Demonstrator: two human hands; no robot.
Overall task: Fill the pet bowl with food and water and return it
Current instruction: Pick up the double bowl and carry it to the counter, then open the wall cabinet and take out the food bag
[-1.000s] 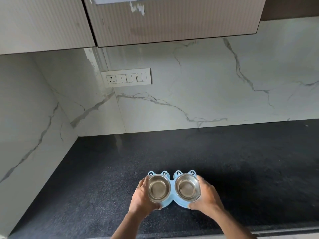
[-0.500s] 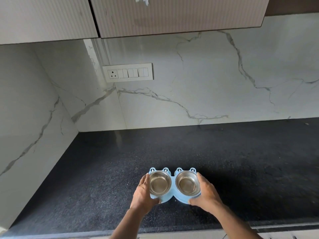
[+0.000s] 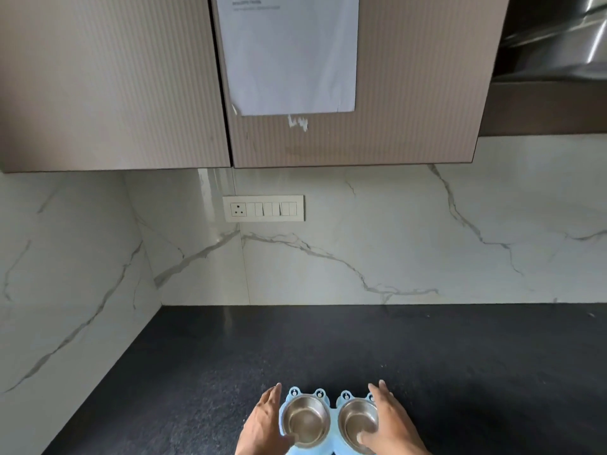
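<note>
Pet bowl point(image 3: 332, 418): light-blue double holder with small ear-like knobs along its far edge, two empty steel cups seated side by side, left cup point(image 3: 306, 420) and right cup point(image 3: 358, 421), upright and level on the black speckled countertop point(image 3: 328, 349), near its front edge

Both hands, left point(image 3: 262, 421) and right point(image 3: 392, 421), spread open, fingers extended forward

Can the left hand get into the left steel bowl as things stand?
Probably yes. The left hand rests against the feeder's left side, beside the left bowl, whose open top is uncovered.
</note>
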